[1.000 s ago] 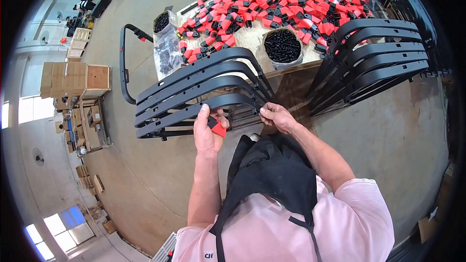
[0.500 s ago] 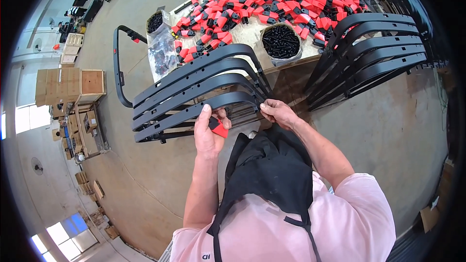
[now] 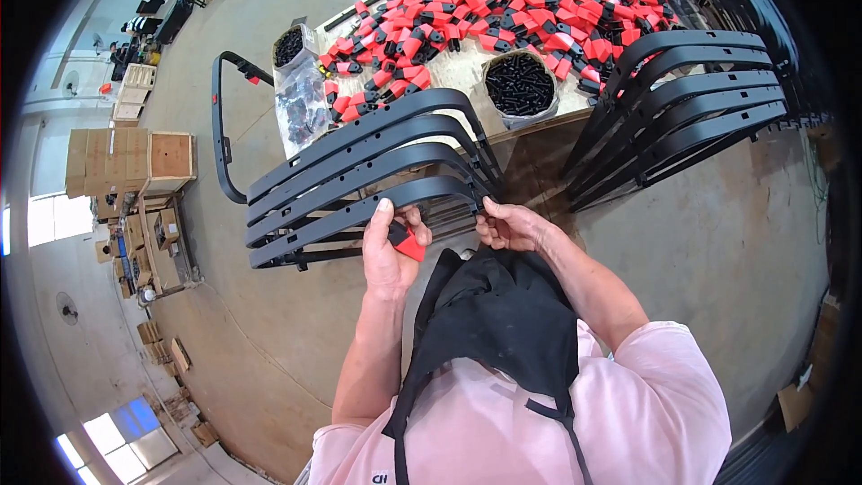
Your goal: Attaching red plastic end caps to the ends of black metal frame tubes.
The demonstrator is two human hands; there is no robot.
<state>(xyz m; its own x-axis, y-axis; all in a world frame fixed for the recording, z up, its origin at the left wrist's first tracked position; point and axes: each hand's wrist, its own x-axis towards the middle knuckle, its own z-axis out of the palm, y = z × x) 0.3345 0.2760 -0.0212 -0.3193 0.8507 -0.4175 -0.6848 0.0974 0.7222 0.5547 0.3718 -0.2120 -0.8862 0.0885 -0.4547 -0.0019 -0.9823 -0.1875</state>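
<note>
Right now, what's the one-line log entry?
left hand: holds red-and-black clip | right hand: grips lowest black curved bar | table: clip pile, bowl of black screws

I am seeing matt black plastic on the curved frame pieces [image 3: 359,171], smooth and faintly sheened. The small clip [image 3: 409,242] is looking like glossy red and black plastic. The apron [image 3: 503,323] is showing soft black cloth; the cartons [image 3: 130,162] are showing brown cardboard.
</note>
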